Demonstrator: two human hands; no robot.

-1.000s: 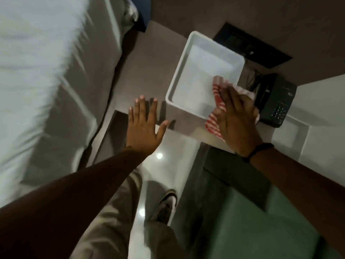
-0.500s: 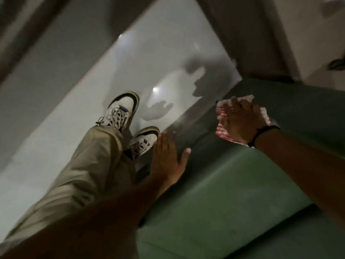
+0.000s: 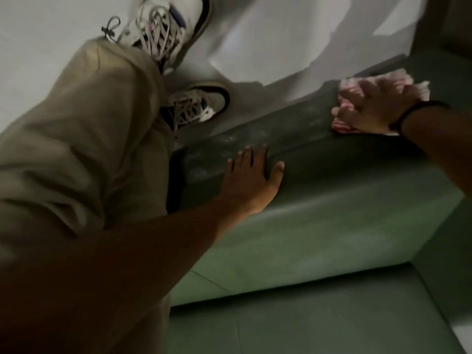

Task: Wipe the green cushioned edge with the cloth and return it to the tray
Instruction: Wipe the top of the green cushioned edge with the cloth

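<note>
Red-striped cloth (image 3: 344, 97) under right hand (image 3: 375, 108), seemingly pressed on green cushioned edge (image 3: 306, 129)

The red-and-white striped cloth (image 3: 343, 123), bunched and blurred, lies pressed flat on the top of the dull green cushioned edge (image 3: 293, 139) at 2 o'clock. That padded edge runs as a long band from 9 o'clock toward 2 o'clock, pale smudges along its top.
</note>
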